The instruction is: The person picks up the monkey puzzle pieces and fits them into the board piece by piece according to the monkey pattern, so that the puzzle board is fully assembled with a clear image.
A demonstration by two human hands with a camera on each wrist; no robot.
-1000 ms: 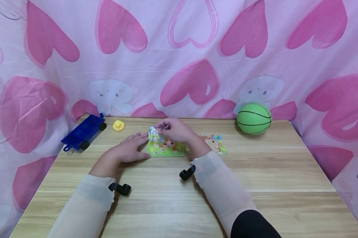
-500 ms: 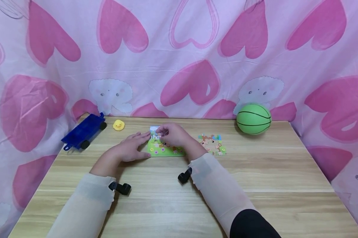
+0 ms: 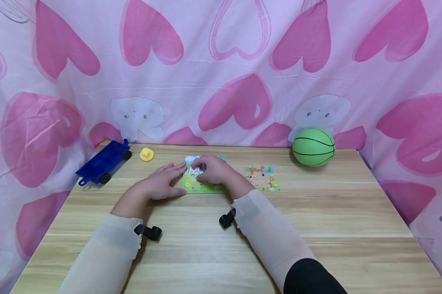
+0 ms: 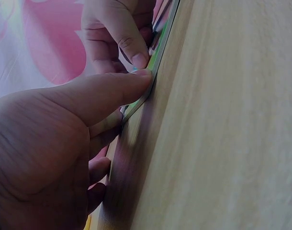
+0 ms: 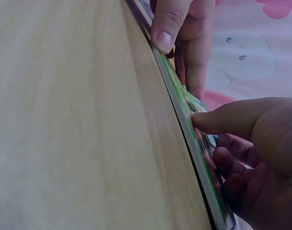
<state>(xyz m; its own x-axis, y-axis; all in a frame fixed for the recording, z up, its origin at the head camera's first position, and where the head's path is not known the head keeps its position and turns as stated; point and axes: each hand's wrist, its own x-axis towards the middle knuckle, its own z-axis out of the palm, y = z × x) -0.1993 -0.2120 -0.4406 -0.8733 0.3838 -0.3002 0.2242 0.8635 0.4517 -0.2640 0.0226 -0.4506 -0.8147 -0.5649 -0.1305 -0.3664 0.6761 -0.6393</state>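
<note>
A small jigsaw puzzle board (image 3: 210, 190) with a green, flowery picture lies on the wooden table. My left hand (image 3: 161, 183) steadies its left side, fingers stretched along the edge and thumb at the near left corner. In the left wrist view that thumb (image 4: 131, 85) sits right on the corner. My right hand (image 3: 215, 169) bends over the board, thumb and curled fingers at a puzzle piece that is mostly hidden. The right wrist view shows the right thumb (image 5: 208, 122) pressing beside a slightly raised edge. Loose puzzle pieces with a monkey picture (image 3: 261, 179) lie to the right.
Behind the left hand sits a yellow rubber duck (image 3: 146, 154), with a blue toy cart (image 3: 104, 163) farther left. A green ball (image 3: 313, 147) stands at the back right. The pink heart-print cloth (image 3: 235, 102) hangs along the table's (image 3: 206, 253) far edge.
My right hand has shifted slightly down and toward me over the board, its thumb lower on the picture. The monkey pieces on the right are less covered. My left hand keeps its place.
</note>
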